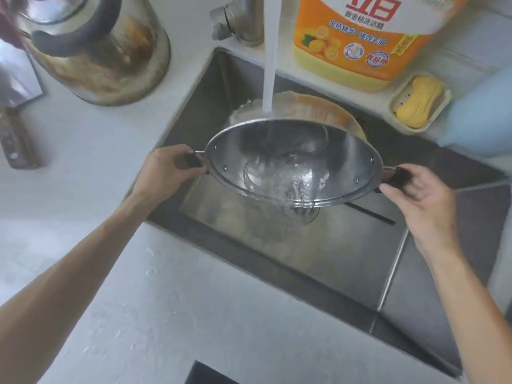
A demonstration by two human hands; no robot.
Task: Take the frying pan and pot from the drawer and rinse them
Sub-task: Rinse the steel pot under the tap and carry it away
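Note:
A steel pot [293,162] with two dark side handles is held tilted over the steel sink [346,253], its mouth facing me. Water from the tap [246,20] streams into it and swirls inside. My left hand [166,170] grips the left handle. My right hand [415,195] holds the right handle with thumb and curled fingers. The frying pan is not in sight.
A stained kettle [94,48] stands on the counter at the back left, with a cleaver [13,106] at the far left edge. Behind the sink are an orange detergent bottle [360,37], a soap dish with yellow soap [418,103] and a pale blue object [482,117].

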